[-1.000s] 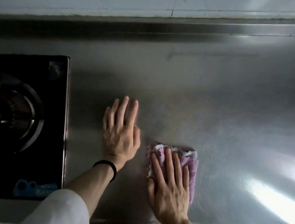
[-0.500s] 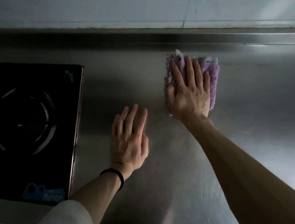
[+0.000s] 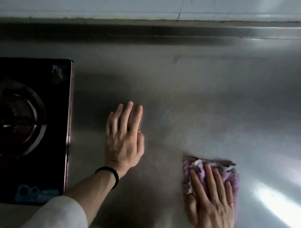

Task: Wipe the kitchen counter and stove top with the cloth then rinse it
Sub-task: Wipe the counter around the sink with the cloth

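Under the flat, spread right hand [image 3: 211, 199], the purple cloth [image 3: 229, 175] on the counter [image 3: 201, 100].

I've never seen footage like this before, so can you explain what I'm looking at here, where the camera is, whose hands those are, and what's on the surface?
There is no machine here. A person wears a wide-angle camera on the head, looking down at their own two hands, so there is only this one view.

The surface is a shiny steel kitchen counter running along a pale tiled wall. At the left sits a black glass stove top with a round burner ring.

The left hand, with a black band on the wrist, lies flat and empty on the counter. The right hand presses flat, fingers spread, on a folded purple and white cloth near the counter's front edge. A thin ring shows on one finger.
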The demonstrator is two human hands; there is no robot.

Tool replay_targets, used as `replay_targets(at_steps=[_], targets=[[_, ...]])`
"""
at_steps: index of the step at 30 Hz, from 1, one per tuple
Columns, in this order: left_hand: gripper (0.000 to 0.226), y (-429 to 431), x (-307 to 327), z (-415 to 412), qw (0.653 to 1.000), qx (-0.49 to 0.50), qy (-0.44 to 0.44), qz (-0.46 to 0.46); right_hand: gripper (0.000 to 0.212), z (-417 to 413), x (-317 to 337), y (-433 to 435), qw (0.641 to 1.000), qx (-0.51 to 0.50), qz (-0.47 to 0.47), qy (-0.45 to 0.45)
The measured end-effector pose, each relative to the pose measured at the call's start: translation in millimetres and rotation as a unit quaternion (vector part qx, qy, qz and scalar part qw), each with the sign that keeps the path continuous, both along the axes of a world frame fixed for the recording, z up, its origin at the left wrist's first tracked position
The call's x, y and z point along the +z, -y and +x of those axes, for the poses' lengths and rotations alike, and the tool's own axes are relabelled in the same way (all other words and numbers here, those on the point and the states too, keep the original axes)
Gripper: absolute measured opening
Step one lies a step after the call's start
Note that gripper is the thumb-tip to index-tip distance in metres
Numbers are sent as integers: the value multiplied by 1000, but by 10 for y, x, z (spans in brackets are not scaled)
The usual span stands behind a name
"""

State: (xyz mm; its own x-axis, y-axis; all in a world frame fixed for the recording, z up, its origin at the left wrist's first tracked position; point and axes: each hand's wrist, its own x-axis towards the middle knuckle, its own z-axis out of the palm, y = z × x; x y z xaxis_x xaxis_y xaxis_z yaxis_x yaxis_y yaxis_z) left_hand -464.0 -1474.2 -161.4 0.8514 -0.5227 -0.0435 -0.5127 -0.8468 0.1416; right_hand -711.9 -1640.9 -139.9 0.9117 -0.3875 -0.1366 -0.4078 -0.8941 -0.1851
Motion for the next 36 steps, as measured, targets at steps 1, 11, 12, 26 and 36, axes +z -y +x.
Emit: replay_targets(at_steps=[1,11,12,26,36], targets=[[75,-2,-1,-5,1000,0,0,1,57,-90,13,177,1000,-26,-14,2],[75,2,-43,-3,1000,-3,10,-9,70,73,0,102,965,-257,-24,-39],[76,8,-42,-4,1000,-2,10,-9,69,165,-14,-74,973,-229,-16,-35],[76,-8,-82,-5,1000,-6,13,-3,72,414,-35,-820,999,7,37,1],[73,3,-65,3,1000,0,15,-8,63,-167,87,447,990,-135,-45,-1]])
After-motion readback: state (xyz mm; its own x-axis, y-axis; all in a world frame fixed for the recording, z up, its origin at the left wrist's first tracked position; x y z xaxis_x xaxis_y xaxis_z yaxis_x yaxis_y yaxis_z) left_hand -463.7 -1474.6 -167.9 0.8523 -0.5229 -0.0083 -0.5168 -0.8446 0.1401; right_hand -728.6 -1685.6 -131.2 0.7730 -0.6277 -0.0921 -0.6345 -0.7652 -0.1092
